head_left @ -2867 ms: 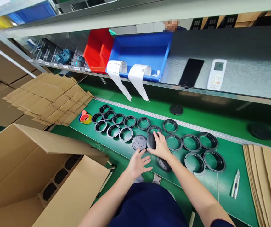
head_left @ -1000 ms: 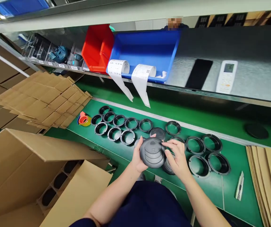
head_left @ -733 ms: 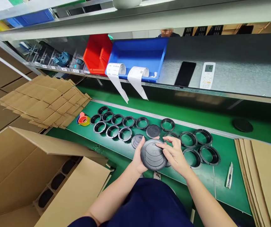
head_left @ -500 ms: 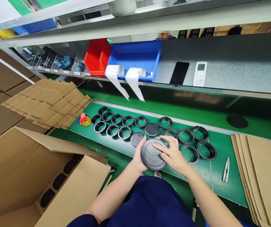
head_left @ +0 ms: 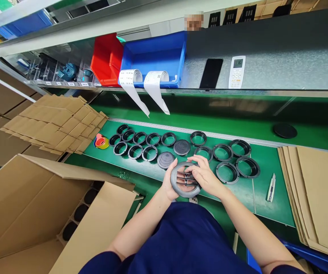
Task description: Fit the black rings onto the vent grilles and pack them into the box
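Grey plastic fills my grip: a round slatted disc (head_left: 184,192) held up just above the near edge of the green bench (head_left: 246,196), in front of my chest. My left hand (head_left: 169,184) cups its left rim, fingers curled behind it and thumb hooked over the top edge. My right hand (head_left: 206,179) closes on the right rim, fingers bent across the slats; both sets of fingers are wrapped tight on the disc, with nothing else in them. Just beyond my knuckles lie two closed grey caps (head_left: 165,160), and past them black rings (head_left: 227,172) lie in rows, rim close to rim, with smaller rings (head_left: 135,151) packed the same way to the left beside a red and yellow tape roll (head_left: 102,141). Bare green shows only in a strip along the bench's front edge and to the right of the rings, where a utility knife (head_left: 271,187) lies near a stack of flat cardboard sheets (head_left: 315,190) overhanging the corner. To my left an open carton (head_left: 38,213) stands below the bench, its flap raised towards me. A metal shelf (head_left: 280,61) juts out over the back of the bench.
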`<state>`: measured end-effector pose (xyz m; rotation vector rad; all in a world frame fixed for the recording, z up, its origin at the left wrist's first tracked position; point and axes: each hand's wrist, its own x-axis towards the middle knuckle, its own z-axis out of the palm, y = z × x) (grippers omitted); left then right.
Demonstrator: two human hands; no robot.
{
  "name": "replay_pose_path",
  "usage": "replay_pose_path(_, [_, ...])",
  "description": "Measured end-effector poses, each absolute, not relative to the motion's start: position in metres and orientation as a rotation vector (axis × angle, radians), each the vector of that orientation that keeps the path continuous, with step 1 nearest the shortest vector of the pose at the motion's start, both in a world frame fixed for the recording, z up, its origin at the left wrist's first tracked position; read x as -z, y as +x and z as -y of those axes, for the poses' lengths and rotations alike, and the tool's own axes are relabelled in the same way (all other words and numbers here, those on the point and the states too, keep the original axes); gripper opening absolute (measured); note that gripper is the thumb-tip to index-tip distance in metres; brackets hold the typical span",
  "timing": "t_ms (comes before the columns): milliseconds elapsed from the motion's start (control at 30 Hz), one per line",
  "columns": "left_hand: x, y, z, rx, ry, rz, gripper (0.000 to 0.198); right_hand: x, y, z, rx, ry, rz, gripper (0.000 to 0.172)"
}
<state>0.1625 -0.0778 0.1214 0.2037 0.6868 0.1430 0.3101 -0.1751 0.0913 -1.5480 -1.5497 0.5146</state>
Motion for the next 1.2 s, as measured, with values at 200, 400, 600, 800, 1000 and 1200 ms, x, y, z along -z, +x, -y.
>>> replay_pose_path(200, [-0.120, 0.162, 0.070, -0.148, 0.201, -0.600, 0.055, -0.086, 0.307, 0.172, -0.608, -1.496, 1.383, 0.050])
replay_pose_path(400, [-0.106, 0.153, 0.054, -0.120, 0.180, -0.541, 0.059, -0.087, 0.302, 0.164, -0.679, -1.498, 1.256, 0.056])
replay_pose_path(600, [-0.106, 0.149, 0.040, -0.108, 0.122, -0.501, 0.057, -0.086, 0.296, 0.154, -0.690, -1.520, 1.273, 0.052])
replay_pose_path(800, [-0.097, 0.140, 0.023, -0.285, 0.106, -0.724, 0.048, -0.075, 0.275, 0.147, -0.493, -1.604, 1.762, 0.057])
replay_pose_path(1000, [-0.074, 0.128, 0.010, -0.205, 0.090, -0.831, 0.043, -0.054, 0.266, 0.117, -0.771, -1.670, 1.932, 0.091])
replay_pose_path(1200, [-0.066, 0.111, -0.030, -0.299, 0.045, -0.844, 0.046, -0.039, 0.263, 0.038, -0.966, -1.560, 1.993, 0.131])
